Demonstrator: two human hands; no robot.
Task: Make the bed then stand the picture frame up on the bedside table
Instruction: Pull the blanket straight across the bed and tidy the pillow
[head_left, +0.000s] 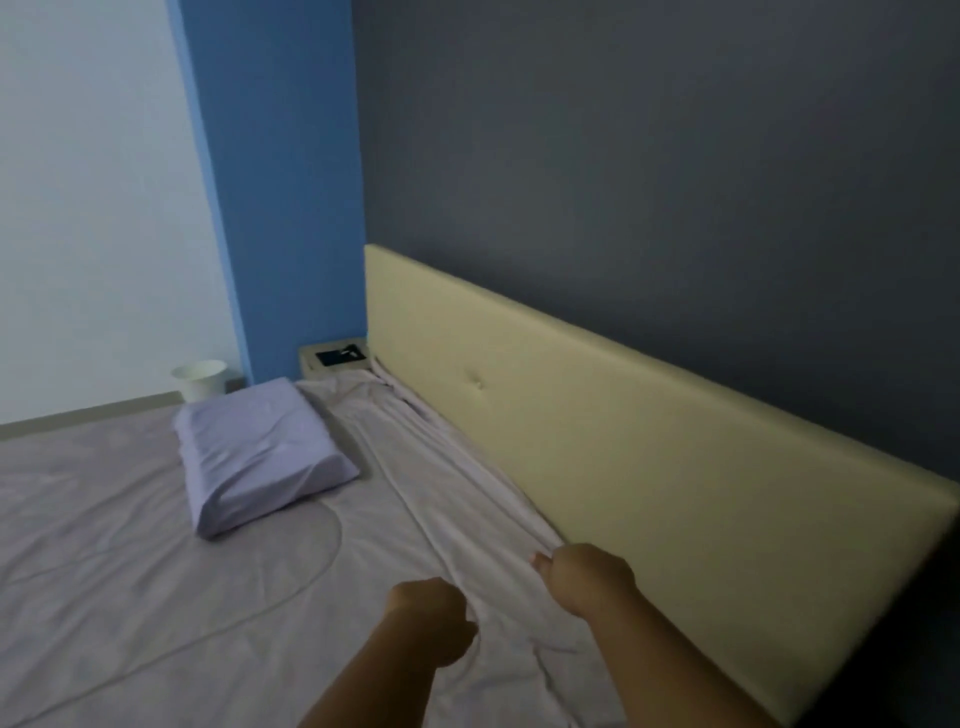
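While the sheet (457, 499) is bunched in long folds along the headboard (649, 415), the bed-making looks only partly done: the mattress is covered, yet the cloth needs pulling flat and the pillow (260, 457) lies askew, away from the headboard. Both hands are closed into fists on that bunched edge, the left hand (434, 621) and the right hand (589, 577) near each other, fingers curled tight around the fabric. On the small bedside table (332, 361) at the far corner, a dark flat rectangle, probably the picture frame (340, 357), lies face up, not yet stood upright. It is too small for detail.
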